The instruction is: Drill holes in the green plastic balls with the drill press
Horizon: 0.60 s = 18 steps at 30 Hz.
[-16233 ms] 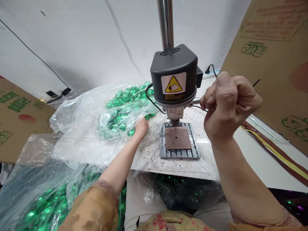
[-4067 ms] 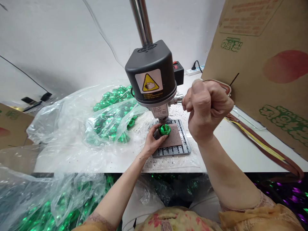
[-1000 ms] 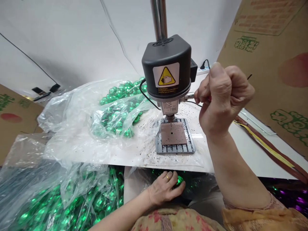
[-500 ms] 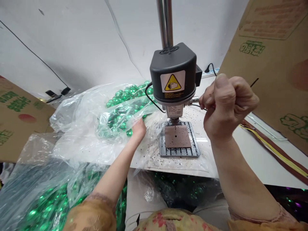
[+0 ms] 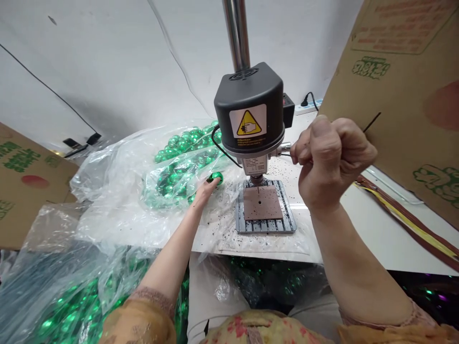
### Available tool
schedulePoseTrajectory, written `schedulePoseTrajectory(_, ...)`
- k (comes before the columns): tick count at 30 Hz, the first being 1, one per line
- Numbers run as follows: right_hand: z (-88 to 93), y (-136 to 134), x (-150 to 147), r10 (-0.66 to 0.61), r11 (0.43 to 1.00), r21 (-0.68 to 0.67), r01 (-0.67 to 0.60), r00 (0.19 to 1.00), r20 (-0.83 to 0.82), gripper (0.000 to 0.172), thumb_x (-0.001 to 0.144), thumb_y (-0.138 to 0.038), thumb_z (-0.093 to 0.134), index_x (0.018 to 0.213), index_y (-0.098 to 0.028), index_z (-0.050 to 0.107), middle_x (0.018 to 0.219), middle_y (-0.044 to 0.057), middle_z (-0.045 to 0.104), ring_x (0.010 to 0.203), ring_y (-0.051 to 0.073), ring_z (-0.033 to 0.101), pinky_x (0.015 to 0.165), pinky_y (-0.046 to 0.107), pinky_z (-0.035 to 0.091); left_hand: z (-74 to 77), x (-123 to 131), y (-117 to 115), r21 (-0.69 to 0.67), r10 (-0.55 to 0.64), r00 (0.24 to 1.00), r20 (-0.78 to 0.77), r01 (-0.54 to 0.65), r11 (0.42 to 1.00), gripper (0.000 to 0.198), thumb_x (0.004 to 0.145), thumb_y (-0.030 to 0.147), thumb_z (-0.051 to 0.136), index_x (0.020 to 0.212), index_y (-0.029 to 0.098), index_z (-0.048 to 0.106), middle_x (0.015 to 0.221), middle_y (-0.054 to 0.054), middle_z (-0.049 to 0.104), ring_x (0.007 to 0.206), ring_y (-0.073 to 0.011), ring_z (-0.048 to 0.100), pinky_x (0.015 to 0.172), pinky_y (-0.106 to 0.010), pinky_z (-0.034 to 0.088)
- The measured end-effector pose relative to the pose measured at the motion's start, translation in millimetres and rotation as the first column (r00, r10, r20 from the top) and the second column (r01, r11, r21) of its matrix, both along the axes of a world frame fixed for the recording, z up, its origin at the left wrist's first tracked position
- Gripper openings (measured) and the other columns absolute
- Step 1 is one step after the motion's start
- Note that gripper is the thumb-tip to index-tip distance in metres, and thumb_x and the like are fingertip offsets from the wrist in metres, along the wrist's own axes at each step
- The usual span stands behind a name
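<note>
My left hand (image 5: 205,190) is closed around a shiny green ball (image 5: 217,178), just outside the mouth of a clear plastic bag (image 5: 107,191). Inside that bag lie several more green balls (image 5: 179,165). To the right, my right hand (image 5: 332,160) makes a fist on the feed handle of a small black drill press (image 5: 251,100); the fist hides most of the handle. The thin drill bit (image 5: 258,190) points down over a brown square board (image 5: 263,205) with a dark hole in it. That board lies on the slotted metal base (image 5: 266,227).
Dark shavings are scattered around the base on the white table (image 5: 362,229). Cardboard boxes stand at the right (image 5: 401,95) and left (image 5: 32,181). A power strip (image 5: 308,107) is behind the press. More green balls in plastic (image 5: 71,306) sit below the table edge.
My left hand has come out of the plastic bag, now holding a green ball. My right hand keeps its place on the handle. The view has shifted slightly.
</note>
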State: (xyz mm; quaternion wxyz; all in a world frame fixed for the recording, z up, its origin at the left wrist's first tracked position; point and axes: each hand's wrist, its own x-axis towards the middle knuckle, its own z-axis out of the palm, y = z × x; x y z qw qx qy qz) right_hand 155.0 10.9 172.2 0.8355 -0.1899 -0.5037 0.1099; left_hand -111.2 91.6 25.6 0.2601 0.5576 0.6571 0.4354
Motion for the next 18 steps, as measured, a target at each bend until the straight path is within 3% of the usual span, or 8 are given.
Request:
schedulePoseTrajectory(3,-1.1,0.7,0.5,0.006,0.999,0.035,-0.007,1.000,0.011,0.044,0.092,-0.025,0.059,0.056,-0.022,0.034,0.048,-0.005,0.032,0.042,0.007,0.033,0.043,0.030,0.028,5.7,11.2,-17.8,0.049,-0.100,0.967,0.233,0.091,0.995,0.045,0.070,0.042,0.075,0.107,0.017,0.065,0.091,-0.004,0.069,0.082,-0.0188,0.066,0.070,-0.029,0.055)
schedulePoseTrajectory(6,-1.7,2.5,1.0,0.035,0.996,0.085,-0.035,0.999,0.007,0.041,0.092,-0.022,0.059,0.057,-0.022,0.036,0.049,-0.006,0.034,0.042,0.006,0.035,0.044,0.028,0.028,11.6,29.5,-38.3,0.089,-0.214,0.820,0.531,0.196,0.976,0.057,0.066,0.038,0.082,0.116,0.020,0.061,0.098,-0.004,0.069,0.082,-0.0163,0.066,0.071,-0.027,0.055)
schedulePoseTrajectory(8,-2.0,3.4,1.2,0.046,0.995,0.088,-0.046,0.999,0.000,0.041,0.091,-0.023,0.060,0.057,-0.021,0.037,0.049,-0.006,0.034,0.043,0.006,0.036,0.045,0.028,0.028,13.3,43.5,-49.7,0.085,-0.244,0.736,0.631,0.247,0.965,0.054,0.069,0.039,0.082,0.116,0.021,0.061,0.099,-0.004,0.069,0.081,-0.0146,0.066,0.071,-0.026,0.055)
schedulePoseTrajectory(12,-2.5,3.9,1.1,0.048,0.995,0.087,-0.047,0.999,-0.008,0.042,0.091,-0.024,0.062,0.056,-0.020,0.038,0.049,-0.006,0.034,0.043,0.005,0.035,0.045,0.028,0.028,9.6,67.5,-61.2,0.098,-0.243,0.688,0.684,0.244,0.965,0.044,0.078,0.046,0.076,0.112,0.021,0.062,0.099,-0.003,0.070,0.080,-0.0127,0.065,0.070,-0.024,0.053)
schedulePoseTrajectory(18,-3.2,1.9,0.5,0.029,0.997,0.071,-0.028,1.000,-0.004,0.047,0.092,-0.027,0.060,0.054,-0.020,0.033,0.050,-0.007,0.034,0.044,0.005,0.036,0.047,0.028,0.028,-6.2,83.5,-61.0,0.131,-0.320,0.772,0.549,0.299,0.945,0.052,0.073,0.038,0.084,0.118,0.021,0.065,0.110,-0.006,0.072,0.097,-0.0175,0.067,0.089,-0.030,0.051)
